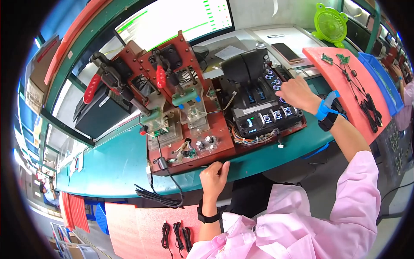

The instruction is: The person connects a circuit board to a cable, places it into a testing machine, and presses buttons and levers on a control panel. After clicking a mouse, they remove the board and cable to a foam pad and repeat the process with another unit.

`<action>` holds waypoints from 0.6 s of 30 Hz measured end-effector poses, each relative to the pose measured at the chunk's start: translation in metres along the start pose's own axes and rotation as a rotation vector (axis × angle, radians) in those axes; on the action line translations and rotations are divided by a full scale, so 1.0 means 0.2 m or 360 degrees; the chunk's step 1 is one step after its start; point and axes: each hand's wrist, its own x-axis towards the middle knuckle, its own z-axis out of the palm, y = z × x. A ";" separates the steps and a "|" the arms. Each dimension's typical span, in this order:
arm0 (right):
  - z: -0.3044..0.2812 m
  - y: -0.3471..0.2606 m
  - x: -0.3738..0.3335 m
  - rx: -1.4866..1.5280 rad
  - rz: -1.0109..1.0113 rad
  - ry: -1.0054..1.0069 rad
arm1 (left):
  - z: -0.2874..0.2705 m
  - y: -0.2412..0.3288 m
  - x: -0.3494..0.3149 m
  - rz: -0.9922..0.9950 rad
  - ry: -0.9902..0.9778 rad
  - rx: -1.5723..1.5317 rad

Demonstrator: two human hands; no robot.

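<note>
A black throttle control unit (243, 69) with lit switches and knobs sits on a reddish-brown test fixture (198, 157). My right hand (297, 94) reaches over the unit's right side, its fingers curled together at a small knob in the right-hand row; the fingertips partly cover that knob. A blue wrist strap (325, 105) and a black band circle this wrist. At the bench's front edge, just before the fixture, my left hand (213, 179) is loosely closed with the thumb up, and nothing shows in it.
Two toggle clamps with red handles (161, 76) stand over the fixture's left part, near a circuit board and cables. A monitor (172, 21) is behind. Pink foam (315, 64) with wired boards lies right, beside a blue tray (384, 82); a green fan (330, 25) stands beyond.
</note>
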 end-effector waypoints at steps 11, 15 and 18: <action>0.00 0.07 -0.01 0.0222 -0.0204 -0.0026 | 0.01 0.00 0.00 0.0049 0.0037 0.0005; -0.01 0.11 0.01 0.0620 -0.0154 -0.0165 | 0.00 0.00 0.00 0.0011 0.0004 0.0020; -0.01 0.15 0.03 0.0571 -0.0223 -0.0004 | 0.00 0.00 0.00 0.0018 -0.0004 0.0022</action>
